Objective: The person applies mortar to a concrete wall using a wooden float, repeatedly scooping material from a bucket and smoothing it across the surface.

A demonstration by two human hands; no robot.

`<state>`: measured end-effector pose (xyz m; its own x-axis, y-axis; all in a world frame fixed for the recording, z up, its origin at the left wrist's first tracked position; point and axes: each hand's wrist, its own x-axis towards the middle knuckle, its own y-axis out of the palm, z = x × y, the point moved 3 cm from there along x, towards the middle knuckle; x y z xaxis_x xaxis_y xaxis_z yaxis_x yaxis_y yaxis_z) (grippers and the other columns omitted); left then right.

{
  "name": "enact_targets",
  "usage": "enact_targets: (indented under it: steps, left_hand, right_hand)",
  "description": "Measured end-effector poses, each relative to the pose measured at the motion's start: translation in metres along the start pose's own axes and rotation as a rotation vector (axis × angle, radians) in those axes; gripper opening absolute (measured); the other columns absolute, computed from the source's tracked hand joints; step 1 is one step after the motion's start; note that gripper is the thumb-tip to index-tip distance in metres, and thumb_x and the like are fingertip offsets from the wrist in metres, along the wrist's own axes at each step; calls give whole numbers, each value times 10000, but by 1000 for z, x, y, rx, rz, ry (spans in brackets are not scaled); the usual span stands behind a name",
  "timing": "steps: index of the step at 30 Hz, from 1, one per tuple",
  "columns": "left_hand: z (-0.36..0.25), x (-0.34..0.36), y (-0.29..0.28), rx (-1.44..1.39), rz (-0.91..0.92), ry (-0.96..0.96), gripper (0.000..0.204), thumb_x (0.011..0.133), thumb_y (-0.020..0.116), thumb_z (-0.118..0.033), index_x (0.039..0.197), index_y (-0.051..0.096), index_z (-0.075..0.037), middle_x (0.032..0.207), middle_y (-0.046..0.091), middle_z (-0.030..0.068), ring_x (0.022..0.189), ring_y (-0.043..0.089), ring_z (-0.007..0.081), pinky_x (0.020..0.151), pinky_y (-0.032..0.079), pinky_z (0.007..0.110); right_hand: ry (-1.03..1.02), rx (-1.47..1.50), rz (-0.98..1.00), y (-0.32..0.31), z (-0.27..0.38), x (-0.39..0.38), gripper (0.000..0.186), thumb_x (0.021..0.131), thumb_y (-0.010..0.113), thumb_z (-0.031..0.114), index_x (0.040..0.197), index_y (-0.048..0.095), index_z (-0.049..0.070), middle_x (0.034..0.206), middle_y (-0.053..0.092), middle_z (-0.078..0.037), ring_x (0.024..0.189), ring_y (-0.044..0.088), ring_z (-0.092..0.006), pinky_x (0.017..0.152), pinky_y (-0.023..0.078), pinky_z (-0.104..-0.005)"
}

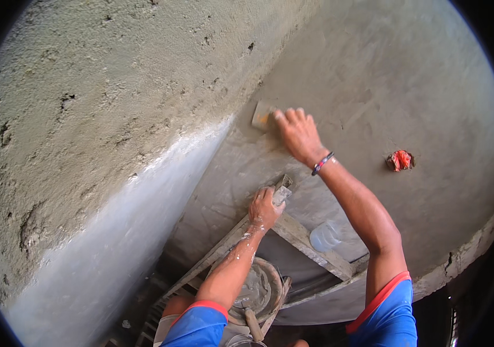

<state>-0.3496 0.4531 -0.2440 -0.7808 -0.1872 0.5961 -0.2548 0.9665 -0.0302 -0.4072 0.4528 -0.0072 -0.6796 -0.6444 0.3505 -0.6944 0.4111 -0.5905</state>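
Up at the wall, my right hand [300, 133] is closed on a thin, flat scraper [261, 115] with a yellow-orange patch. The scraper lies against the smooth grey plaster [362, 87], close to the inside corner. Lower and to the left, my left hand [264, 209] is wrapped around a grey, mortar-caked piece [282, 194] at the upper end of a wooden frame [299, 237]. Whether this piece is a loose tool or part of the frame, I cannot tell. White smears mark my left wrist and forearm.
Below my left forearm stands a bucket [279, 289] of wet grey mortar, with a wooden handle [254, 324] at its near side. A clear plastic container [325, 236] rests by the frame. Red-orange wadding [401, 160] fills a wall hole. Rough plaster [85, 115] covers the left wall.
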Motion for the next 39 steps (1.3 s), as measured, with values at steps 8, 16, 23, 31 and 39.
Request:
enact_targets:
  steps: [8, 16, 23, 31, 39]
  left_hand:
    - [-6, -1, 3, 8, 62, -55, 474, 698, 807, -206, 1098, 598, -66, 1052, 636, 150, 997, 610, 378, 830, 504, 479]
    - [-7, 0, -1, 24, 22, -24, 463, 707, 799, -195, 1104, 596, -69, 1019, 643, 162, 965, 621, 393, 811, 505, 483]
    - [-3, 2, 0, 52, 112, -70, 476, 703, 807, -214, 1098, 594, -57, 1092, 627, 148, 1058, 593, 361, 887, 491, 472]
    - [-8, -3, 4, -22, 18, -20, 458, 699, 804, -193, 1087, 593, -70, 1032, 642, 166, 968, 621, 404, 812, 505, 490]
    - [-3, -1, -3, 53, 127, -99, 490, 694, 813, -212, 1105, 593, -62, 1070, 624, 146, 1018, 599, 368, 849, 504, 469]
  right_hand:
    - [293, -52, -428, -128, -137, 51, 376, 849, 606, 132, 1222, 562, 107, 1055, 619, -158, 1005, 593, -364, 817, 494, -487]
    - [212, -89, -102, -85, -97, 68, 363, 888, 527, 79, 1251, 525, 88, 1145, 604, -167, 1083, 582, -355, 849, 513, -465]
    - [58, 21, -34, -58, -50, 24, 349, 893, 545, 122, 1239, 536, 78, 1070, 602, -144, 1028, 586, -322, 807, 494, -445]
    - [415, -159, -386, -156, -207, 82, 472, 861, 619, 145, 1314, 507, 76, 1148, 618, -192, 1061, 583, -421, 878, 500, -492]
    - [-6, -43, 40, -35, -41, 11, 436, 836, 562, 61, 1267, 507, 97, 1065, 575, -137, 1026, 559, -317, 817, 472, -419]
